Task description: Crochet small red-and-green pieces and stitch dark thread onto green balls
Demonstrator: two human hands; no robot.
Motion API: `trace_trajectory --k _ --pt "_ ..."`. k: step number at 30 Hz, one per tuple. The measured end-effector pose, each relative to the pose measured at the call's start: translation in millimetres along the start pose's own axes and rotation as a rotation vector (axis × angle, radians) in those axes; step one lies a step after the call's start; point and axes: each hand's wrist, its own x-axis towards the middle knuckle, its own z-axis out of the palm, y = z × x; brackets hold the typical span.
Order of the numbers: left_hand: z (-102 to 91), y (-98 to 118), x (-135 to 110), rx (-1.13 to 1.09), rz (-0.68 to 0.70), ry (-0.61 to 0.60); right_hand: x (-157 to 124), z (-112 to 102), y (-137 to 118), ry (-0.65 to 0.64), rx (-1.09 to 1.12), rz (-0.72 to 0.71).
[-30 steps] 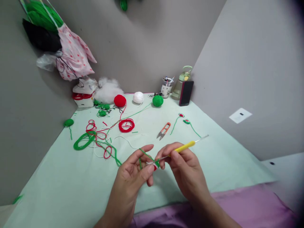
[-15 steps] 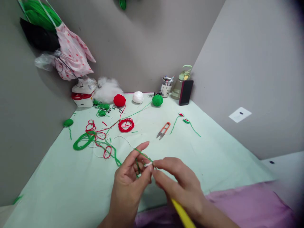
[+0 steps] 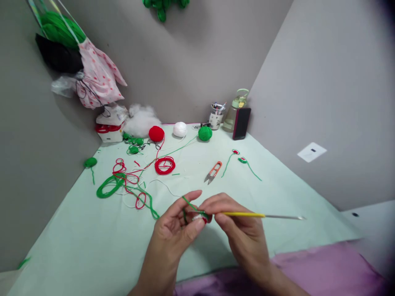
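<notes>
Crochet hook point(image 3: 259, 215) lying level, metal end pointing right, pinched by right hand point(image 3: 243, 230), left hand point(image 3: 175, 230) pinching crochet piece point(image 3: 202, 217)

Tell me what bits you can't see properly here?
Head view:
- crochet piece: mostly covered by the left hand and right hand.
- crochet hook: its end at the yarn is hidden behind the right hand.
- jar: contents too small.
- green shapes: cut off by the top edge.

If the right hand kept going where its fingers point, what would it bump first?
Probably the small crochet piece pinched in the left hand; the right hand looks right against it.
</notes>
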Motion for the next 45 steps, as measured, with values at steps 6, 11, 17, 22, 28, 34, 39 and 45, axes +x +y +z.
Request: trace_trajectory --k 6,11,17,22,28,34,39,45 --pt "-0.7 -1.6 6.7 -0.176 -0.085 -0.026 -7.0 -5.2 2.2 -0.109 -0.398 -0.29" --pt "-3.4 4.4 8.5 -0.195 -0.126 -0.026 -1.7 -10.6 1.8 0.059 -0.115 -0.059" --pt "-1.6 -2.5 3.8 0.016 -0.037 0.021 2.9 -2.4 9.9 0.006 0.159 0.123" --pt "-2.8 -1.0 3.9 0.024 -0.048 -0.001 4.0 -2.6 11.5 0.066 0.407 0.325" --pt "-5.1 -0.1 3.0 0.056 -0.029 0.02 7.1 -5.6 7.3 0.042 0.406 0.337" --pt "-5.5 -1.3 2.5 0.186 0.083 0.075 -5.8 -11.7 2.5 -0.026 0.087 0.144" --pt "-8.3 -9.2 3.2 0.301 0.163 0.144 -11.0 -11.0 -2.7 -0.114 -0.197 -0.143" --pt "-7.9 -11.0 -1.1 0.361 0.28 0.209 -5.9 -10.8 -4.9 -0.172 -0.349 -0.353"
